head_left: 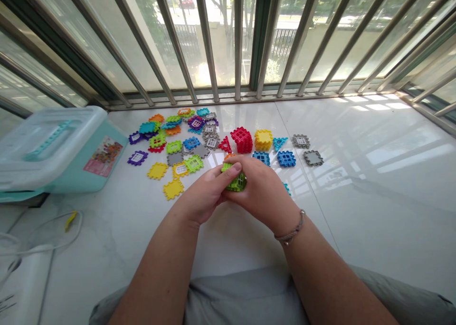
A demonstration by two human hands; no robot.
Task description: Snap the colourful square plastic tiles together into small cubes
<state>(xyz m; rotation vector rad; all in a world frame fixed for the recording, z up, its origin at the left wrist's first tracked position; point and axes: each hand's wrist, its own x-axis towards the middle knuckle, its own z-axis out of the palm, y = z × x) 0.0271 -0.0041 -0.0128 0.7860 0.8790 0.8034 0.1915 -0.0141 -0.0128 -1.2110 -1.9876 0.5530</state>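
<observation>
Both hands meet in front of me around a stack of green building tiles (237, 182) with toothed edges. My left hand (207, 192) is closed on its left side, and my right hand (254, 180) wraps its right side with the fingers mostly hidden. Just beyond the hands stand a red tile stack (242, 140) and a yellow tile stack (263, 139). A red triangle tile (225, 144) lies left of the red stack. Blue window tiles (287, 158) lie right of my hands, one partly covered by my right hand.
Loose tiles in several colours (174, 147) spread over the white floor (356, 182) at left. Grey tiles (313, 158) lie at right. A teal lidded box (107, 149) stands far left, near a white cable (80, 220). Metal window bars (238, 44) rise behind.
</observation>
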